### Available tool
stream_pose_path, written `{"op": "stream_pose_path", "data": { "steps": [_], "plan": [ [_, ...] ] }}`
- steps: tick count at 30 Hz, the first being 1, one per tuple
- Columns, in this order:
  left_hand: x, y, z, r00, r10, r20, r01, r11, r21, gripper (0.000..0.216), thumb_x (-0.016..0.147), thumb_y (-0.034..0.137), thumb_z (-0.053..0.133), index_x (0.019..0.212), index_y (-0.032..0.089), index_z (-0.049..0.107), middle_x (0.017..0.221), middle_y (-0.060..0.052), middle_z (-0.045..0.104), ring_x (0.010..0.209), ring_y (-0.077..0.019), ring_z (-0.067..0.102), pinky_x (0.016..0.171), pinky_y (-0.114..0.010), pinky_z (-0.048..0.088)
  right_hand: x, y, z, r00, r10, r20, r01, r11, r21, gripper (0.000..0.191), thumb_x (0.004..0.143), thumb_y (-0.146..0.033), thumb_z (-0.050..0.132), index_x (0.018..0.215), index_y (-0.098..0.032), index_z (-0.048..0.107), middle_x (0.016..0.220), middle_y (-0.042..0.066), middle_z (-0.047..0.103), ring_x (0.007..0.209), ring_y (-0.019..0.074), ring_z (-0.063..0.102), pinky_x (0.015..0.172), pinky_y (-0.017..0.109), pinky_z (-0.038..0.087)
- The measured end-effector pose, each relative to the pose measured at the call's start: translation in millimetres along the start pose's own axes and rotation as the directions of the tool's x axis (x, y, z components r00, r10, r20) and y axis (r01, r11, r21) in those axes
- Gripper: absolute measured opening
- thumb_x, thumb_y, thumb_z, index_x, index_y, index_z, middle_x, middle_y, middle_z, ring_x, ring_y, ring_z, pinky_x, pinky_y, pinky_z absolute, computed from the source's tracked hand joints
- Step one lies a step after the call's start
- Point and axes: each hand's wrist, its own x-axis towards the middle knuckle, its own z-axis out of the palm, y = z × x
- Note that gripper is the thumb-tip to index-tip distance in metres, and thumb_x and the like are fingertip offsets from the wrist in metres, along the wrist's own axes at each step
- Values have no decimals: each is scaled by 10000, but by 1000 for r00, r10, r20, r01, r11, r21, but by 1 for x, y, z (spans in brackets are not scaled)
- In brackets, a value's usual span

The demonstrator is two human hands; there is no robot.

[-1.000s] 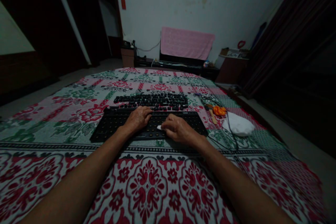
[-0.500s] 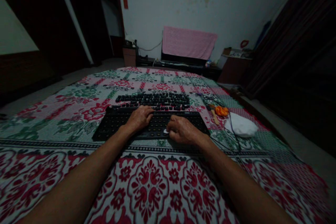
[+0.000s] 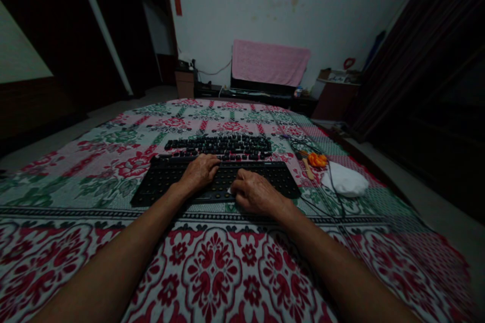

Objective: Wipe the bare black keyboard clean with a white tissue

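A black keyboard (image 3: 151,181) lies on the patterned bedspread, its keycaps off so that rows of small key stems show. My left hand (image 3: 200,170) rests over its back middle part, fingers stretched out toward the far edge. At the front edge, right of centre, my right hand (image 3: 252,191) is closed with the fingertips on the keys' bed. A bit of a small white wad (image 3: 229,190) pokes out from its fingers; most of it is hidden. Just behind the keyboard, loose black keycaps (image 3: 220,144) are laid out in rows.
Right of the keyboard lie an orange bundle (image 3: 317,160), a wooden-handled brush-like tool (image 3: 308,169), a white cloth or bag (image 3: 346,180) and a black cable (image 3: 335,189). Beyond the bedspread (image 3: 212,262), a pink towel (image 3: 270,63) covers a screen on a low cabinet.
My right hand has shifted slightly left along the front of the keyboard, and less of the white wad shows. My left hand stays at the same place on the keyboard.
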Motion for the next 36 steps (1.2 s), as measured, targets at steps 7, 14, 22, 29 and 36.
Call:
{"op": "stream_pose_path", "data": {
  "steps": [7, 14, 22, 29, 36],
  "plan": [
    [1, -2, 3, 1000, 0, 6, -1, 1000, 6, 276, 838, 225, 445, 1017, 168, 647, 1079, -70, 637, 949, -210, 566, 862, -347, 463, 2, 0, 2, 995, -2, -102, 6, 999, 37, 195, 784, -129, 474, 918, -149, 614, 868, 46, 477, 776, 131, 442, 678, 234, 337],
    [0, 0, 0, 1000, -5, -2, 5, 1000, -7, 266, 828, 212, 454, 1000, 171, 652, 1059, -74, 639, 945, -207, 566, 864, -349, 461, 9, -7, 11, 994, -75, -84, 75, 997, 3, 198, 812, -145, 468, 907, -175, 639, 866, 47, 486, 769, 137, 434, 685, 250, 330],
    [0, 1, -1, 1000, 6, 9, -6, 1000, 21, 270, 839, 224, 437, 1000, 183, 650, 1063, -58, 643, 931, -193, 569, 873, -337, 456, 0, -1, 3, 998, 61, -3, -61, 997, 38, 217, 770, -158, 479, 901, -170, 652, 860, 45, 525, 744, 131, 483, 662, 235, 350],
    [0, -2, 3, 1000, 5, -23, -5, 1000, -2, 282, 837, 239, 431, 1012, 191, 646, 1077, -58, 642, 951, -194, 571, 886, -347, 456, -8, 9, -5, 987, 163, 9, -163, 987, 4, 217, 741, -142, 486, 870, -152, 660, 840, 46, 535, 739, 131, 496, 657, 231, 359],
    [1, -6, 6, 1000, 17, -12, -17, 1000, -7, 301, 844, 259, 414, 1024, 186, 644, 1082, -72, 638, 961, -207, 571, 884, -373, 460, -5, 4, 2, 998, 6, -67, -4, 999, 36, 228, 768, -154, 486, 917, -175, 657, 871, 48, 517, 791, 141, 486, 714, 247, 363]
  ]
}}
